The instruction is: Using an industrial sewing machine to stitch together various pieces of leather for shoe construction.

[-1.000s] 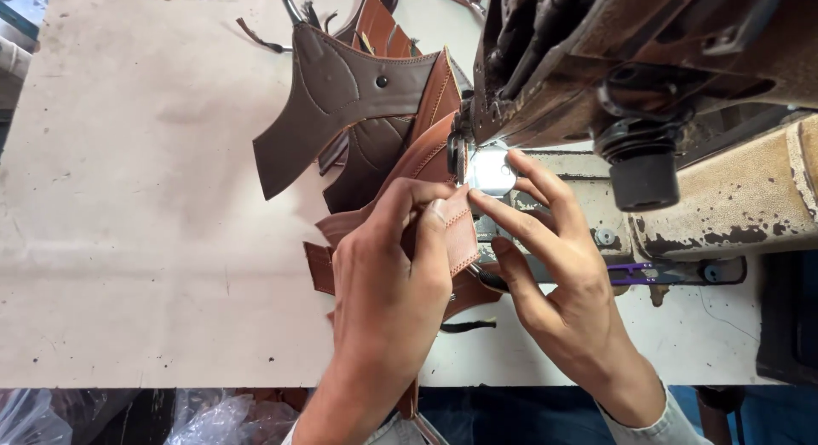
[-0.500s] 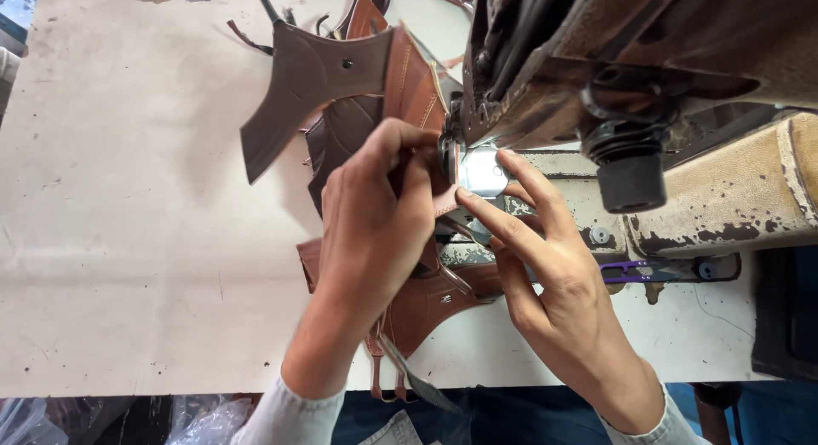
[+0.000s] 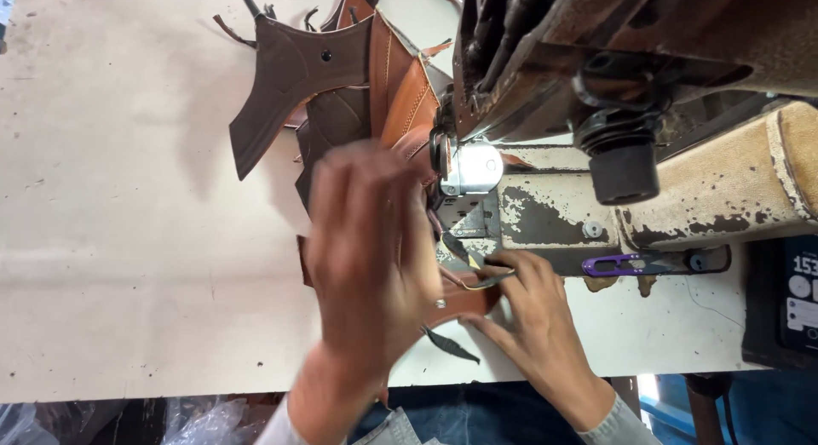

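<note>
On the pale surface (image 3: 128, 241), brown leather pieces (image 3: 341, 96) fan out beside the sewing machine (image 3: 613, 62). The left hand (image 3: 371, 249), blurred, lies spread over the leather with fingers open. To its right, the right hand (image 3: 532, 326) pinches small snips (image 3: 477, 270) against the leather edge. Purple thread clippers (image 3: 618, 263) rest on the machine bed.
</note>
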